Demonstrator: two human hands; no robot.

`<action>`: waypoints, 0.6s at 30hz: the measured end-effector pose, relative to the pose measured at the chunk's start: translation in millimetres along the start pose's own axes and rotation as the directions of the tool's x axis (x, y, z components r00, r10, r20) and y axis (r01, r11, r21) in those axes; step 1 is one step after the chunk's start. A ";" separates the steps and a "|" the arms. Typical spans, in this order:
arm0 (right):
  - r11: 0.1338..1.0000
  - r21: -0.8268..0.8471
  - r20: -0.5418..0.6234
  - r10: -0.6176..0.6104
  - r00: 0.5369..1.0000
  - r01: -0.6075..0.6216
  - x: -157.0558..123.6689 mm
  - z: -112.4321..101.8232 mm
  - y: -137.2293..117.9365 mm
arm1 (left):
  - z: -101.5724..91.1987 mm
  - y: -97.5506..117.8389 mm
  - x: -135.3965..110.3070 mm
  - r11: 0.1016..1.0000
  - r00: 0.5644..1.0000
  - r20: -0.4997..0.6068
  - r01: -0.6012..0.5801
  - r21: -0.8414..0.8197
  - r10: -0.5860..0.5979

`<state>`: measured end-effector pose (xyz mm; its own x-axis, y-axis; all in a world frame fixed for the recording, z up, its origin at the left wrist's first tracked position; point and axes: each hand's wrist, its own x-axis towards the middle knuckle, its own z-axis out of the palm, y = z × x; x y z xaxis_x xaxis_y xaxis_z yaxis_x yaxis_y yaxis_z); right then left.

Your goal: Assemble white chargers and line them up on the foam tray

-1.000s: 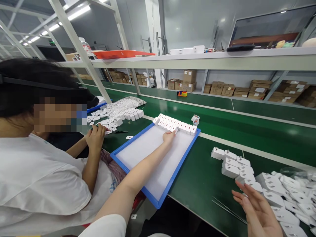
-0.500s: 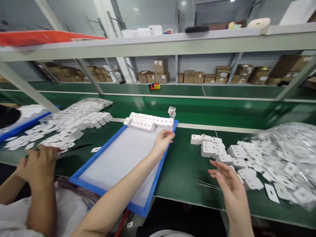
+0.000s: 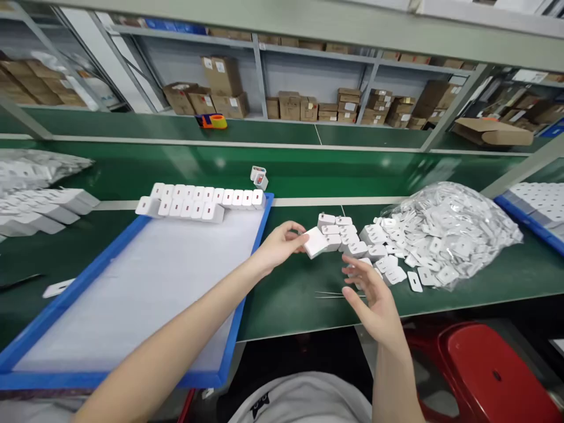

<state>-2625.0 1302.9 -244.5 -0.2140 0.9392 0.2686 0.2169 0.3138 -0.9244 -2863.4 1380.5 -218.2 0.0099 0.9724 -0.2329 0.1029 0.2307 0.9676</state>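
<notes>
My left hand (image 3: pixel 282 245) is closed on a white charger (image 3: pixel 315 242), holding it by its left end beside a cluster of chargers. Several white chargers with metal prongs up (image 3: pixel 348 235) stand grouped on the green bench. My right hand (image 3: pixel 369 295) is open with fingers apart, just in front of that cluster, and nothing shows in it. A pair of thin metal tweezers (image 3: pixel 329 295) lies by its fingertips, partly hidden. To the left, a blue-rimmed tray (image 3: pixel 252 276) with a white lining holds rows of white chargers (image 3: pixel 194 200) along its far edge.
A clear plastic bag (image 3: pixel 473 229) spills small white plates at the right. Two open charger housings (image 3: pixel 259 176) sit behind the tray. An orange tape roll (image 3: pixel 217 121) is on the far ledge. A red stool (image 3: pixel 493 376) stands at lower right. Further chargers (image 3: pixel 39 208) lie at far left.
My view has turned right and down. My left hand has moved from the tray's right edge to the charger cluster and taken hold of a charger. My right hand remains open near the tweezers.
</notes>
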 end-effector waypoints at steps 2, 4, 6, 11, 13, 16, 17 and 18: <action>0.998 -0.030 0.049 -0.058 0.997 0.059 7.0 5.0 0.3 | -1.5 -4.4 -29.1 0.989 0.985 0.153 0.100 -0.108 -0.082; 0.990 -0.020 0.109 -0.135 0.985 0.138 11.6 13.1 -0.9 | 0.6 -8.7 -51.3 0.949 0.950 0.276 0.214 -0.231 -0.147; 0.980 -0.005 0.128 -0.195 0.972 0.197 12.8 21.1 -2.1 | 4.3 -13.4 -64.0 0.912 0.931 0.325 0.271 -0.307 -0.167; 0.976 -0.076 0.070 -0.199 0.977 0.204 6.1 31.2 -2.2 | 7.0 -22.2 -76.9 0.980 0.968 0.250 0.044 -0.195 0.007; 0.972 -0.101 0.062 -0.208 0.976 0.214 4.2 32.8 -2.6 | 5.5 -23.0 -83.1 0.988 0.963 0.264 -0.013 -0.155 0.054; 0.961 -0.125 0.075 -0.237 0.969 0.245 4.2 35.9 -4.5 | 4.2 -23.5 -92.0 0.984 0.954 0.272 -0.090 -0.152 0.130; 0.957 -0.135 0.075 -0.247 0.966 0.256 4.7 37.1 -5.3 | 4.4 -23.8 -93.9 0.981 0.952 0.265 -0.117 -0.157 0.156; 0.952 -0.147 0.076 -0.259 0.963 0.268 5.3 38.3 -6.0 | 4.6 -24.2 -95.1 0.977 0.952 0.253 -0.134 -0.165 0.173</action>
<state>-2664.0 1300.7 -247.9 -0.3347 0.8125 0.4773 0.2890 0.5706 -0.7687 -2862.2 1282.3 -219.9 0.2784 0.9572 -0.0795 -0.0645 0.1012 0.9928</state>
